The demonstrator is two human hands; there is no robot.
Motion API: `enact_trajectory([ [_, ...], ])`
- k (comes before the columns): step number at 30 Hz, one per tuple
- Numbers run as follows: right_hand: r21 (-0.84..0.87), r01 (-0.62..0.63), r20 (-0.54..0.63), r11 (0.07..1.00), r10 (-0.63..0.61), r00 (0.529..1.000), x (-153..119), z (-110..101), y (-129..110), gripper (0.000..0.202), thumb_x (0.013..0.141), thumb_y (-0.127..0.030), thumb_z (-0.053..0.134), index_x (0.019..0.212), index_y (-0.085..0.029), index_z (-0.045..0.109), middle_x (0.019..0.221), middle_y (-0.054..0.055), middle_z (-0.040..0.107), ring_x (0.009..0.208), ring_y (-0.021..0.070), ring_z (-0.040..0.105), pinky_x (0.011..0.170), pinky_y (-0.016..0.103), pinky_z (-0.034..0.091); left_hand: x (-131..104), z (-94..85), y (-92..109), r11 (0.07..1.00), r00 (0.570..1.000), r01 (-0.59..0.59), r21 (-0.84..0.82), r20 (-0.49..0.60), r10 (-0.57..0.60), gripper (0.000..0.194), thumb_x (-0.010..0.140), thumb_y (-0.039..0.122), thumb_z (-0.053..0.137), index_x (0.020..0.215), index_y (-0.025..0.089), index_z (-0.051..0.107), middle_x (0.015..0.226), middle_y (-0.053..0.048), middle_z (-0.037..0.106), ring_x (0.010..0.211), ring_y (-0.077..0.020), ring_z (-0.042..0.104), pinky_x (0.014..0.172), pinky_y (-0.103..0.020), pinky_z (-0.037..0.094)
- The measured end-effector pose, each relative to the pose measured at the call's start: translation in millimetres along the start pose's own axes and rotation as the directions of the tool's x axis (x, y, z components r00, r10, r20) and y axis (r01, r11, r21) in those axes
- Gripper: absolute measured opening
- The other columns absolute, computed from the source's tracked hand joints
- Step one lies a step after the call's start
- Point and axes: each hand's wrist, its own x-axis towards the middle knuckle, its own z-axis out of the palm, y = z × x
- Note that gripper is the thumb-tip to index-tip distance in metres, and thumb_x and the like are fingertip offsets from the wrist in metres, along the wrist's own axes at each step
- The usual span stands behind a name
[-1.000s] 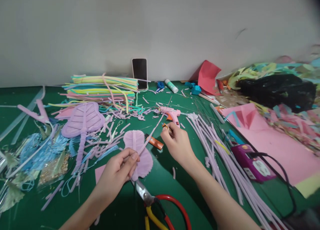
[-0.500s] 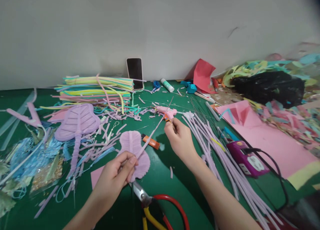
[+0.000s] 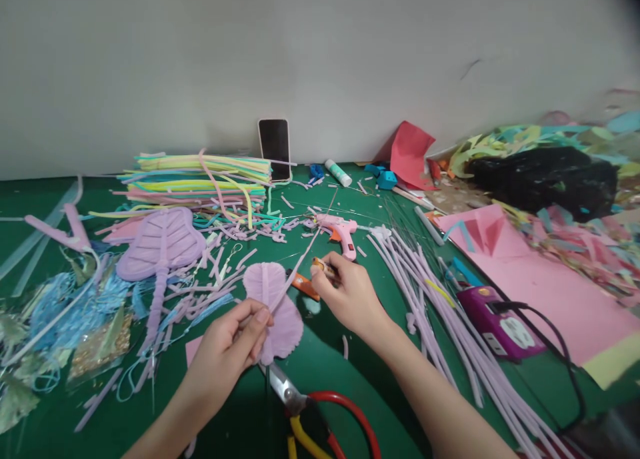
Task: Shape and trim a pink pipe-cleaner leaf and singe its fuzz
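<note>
Near the middle of the table, my left hand (image 3: 233, 342) pinches a lilac pipe cleaner (image 3: 301, 260) that slants up and away to the right. Just behind it is a lilac leaf-shaped piece (image 3: 280, 312) made of pipe cleaners, on a thin stem. My right hand (image 3: 353, 292) closes round a small yellow-brown object (image 3: 326, 270), mostly hidden by the fingers; its kind is unclear. An orange lighter (image 3: 304, 286) lies beside those fingers. Beyond, a pink glue gun (image 3: 340, 231) rests on the table. Scissors (image 3: 295, 399) with red and yellow handles lie below my hands.
A finished-looking lilac leaf (image 3: 163, 246) lies left among cut scraps and blue tassels (image 3: 65, 312). Bundled coloured pipe cleaners (image 3: 195, 182) and a phone (image 3: 275, 149) are at the back. Lilac stems (image 3: 450, 326), a purple box with a cable (image 3: 500, 322) and pink paper (image 3: 540, 272) are right.
My right hand has drawn back towards me and left, away from the glue gun, bringing the small object lower beside the pipe cleaner. My left hand keeps its pinch.
</note>
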Motion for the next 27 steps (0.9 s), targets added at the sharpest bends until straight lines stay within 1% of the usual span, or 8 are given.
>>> enact_trajectory([
  [4, 0.315, -0.061, -0.04, 0.947, 0.078, 0.996, 1.6, -2.8, -1.4, 0.033, 0.079, -0.05, 0.064, 0.07, -0.02, 0.051, 0.057, -0.008, 0.033, 0.051, 0.0086, 0.028, 0.047, 0.025, 0.022, -0.9, -1.3, -0.3, 0.999, 1.0, 0.01, -0.04, 0.012, -0.01, 0.043, 0.085, 0.061, 0.055, 0.075, 0.018, 0.053, 0.051, 0.009, 0.039, 0.043, -0.0058, 0.027, 0.041, -0.02, 0.018],
  [7, 0.587, -0.148, 0.01, 0.796, 0.175, 0.984, 3.6, -5.0, -1.0, 0.039, 0.076, -0.054, 0.069, 0.088, -0.017, 0.064, 0.056, -0.009, 0.032, 0.048, 0.007, 0.023, 0.043, 0.024, 0.017, -0.7, -0.7, -1.5, 0.999, 0.999, 0.012, -0.051, 0.044, -0.009, 0.044, 0.085, 0.062, 0.056, 0.076, 0.018, 0.054, 0.05, 0.009, 0.039, 0.041, -0.0057, 0.027, 0.04, -0.02, 0.019],
  [9, 0.677, -0.183, 0.05, 0.713, 0.204, 0.978, 3.9, -5.2, -1.2, 0.043, 0.073, -0.053, 0.075, 0.092, -0.016, 0.067, 0.054, -0.01, 0.029, 0.046, 0.0059, 0.02, 0.042, 0.024, 0.014, -0.7, -0.1, -2.6, 0.999, 0.998, -0.002, -0.049, 0.055, 0.005, 0.043, 0.086, 0.06, 0.056, 0.077, 0.018, 0.055, 0.049, 0.01, 0.039, 0.04, -0.0054, 0.027, 0.041, -0.02, 0.02],
  [13, 0.708, -0.286, 0.197, 0.646, 0.208, 0.958, -0.2, -0.2, -4.3, 0.044, 0.068, -0.05, 0.081, 0.091, -0.014, 0.069, 0.051, -0.011, 0.029, 0.045, 0.0044, 0.018, 0.042, 0.023, 0.011, -0.8, 0.9, -5.2, 0.998, 0.997, -0.019, -0.062, 0.073, 0.023, 0.04, 0.089, 0.056, 0.054, 0.076, 0.018, 0.055, 0.047, 0.01, 0.04, 0.038, -0.0047, 0.027, 0.043, -0.02, 0.023],
  [17, 0.706, -0.341, 0.341, 0.621, 0.123, 0.932, -8.4, 11.7, -6.2, 0.038, 0.069, -0.044, 0.082, 0.089, -0.015, 0.07, 0.054, -0.01, 0.035, 0.046, 0.0042, 0.021, 0.043, 0.024, 0.012, -1.0, 2.2, -7.6, 0.994, 0.996, 0.008, -0.105, 0.088, 0.001, 0.039, 0.09, 0.056, 0.054, 0.077, 0.018, 0.054, 0.047, 0.009, 0.041, 0.038, -0.0052, 0.03, 0.041, -0.019, 0.023],
  [20, 0.718, -0.319, 0.345, 0.618, 0.081, 0.935, -12.9, 19.3, -5.7, 0.03, 0.071, -0.042, 0.081, 0.081, -0.017, 0.069, 0.053, -0.01, 0.033, 0.047, 0.0049, 0.023, 0.044, 0.024, 0.014, -1.1, 3.2, -8.7, 0.993, 0.995, 0.035, -0.112, 0.096, -0.024, 0.041, 0.089, 0.057, 0.055, 0.077, 0.018, 0.055, 0.049, 0.008, 0.044, 0.038, -0.0054, 0.033, 0.038, -0.018, 0.024],
  [23, 0.695, -0.306, 0.313, 0.651, 0.109, 0.943, -14.4, 22.5, -5.9, 0.031, 0.067, -0.042, 0.083, 0.074, -0.018, 0.066, 0.054, -0.009, 0.038, 0.049, 0.006, 0.028, 0.044, 0.024, 0.017, -1.4, 3.3, -7.0, 0.996, 0.994, 0.021, -0.092, 0.109, -0.011, 0.041, 0.088, 0.058, 0.055, 0.076, 0.018, 0.054, 0.053, 0.006, 0.05, 0.038, -0.0066, 0.04, 0.037, -0.018, 0.03],
  [27, 0.662, -0.306, 0.294, 0.684, 0.139, 0.946, -15.6, 26.0, -8.0, 0.035, 0.065, -0.046, 0.084, 0.069, -0.018, 0.063, 0.055, -0.007, 0.041, 0.05, 0.0068, 0.03, 0.045, 0.024, 0.02, -2.4, 1.1, -0.8, 0.996, 0.994, -0.091, 0.015, 0.067, 0.089, 0.032, 0.087, 0.051, 0.06, 0.092, 0.019, 0.06, 0.067, 0.0, 0.064, 0.057, -0.0128, 0.06, 0.053, -0.023, 0.049],
])
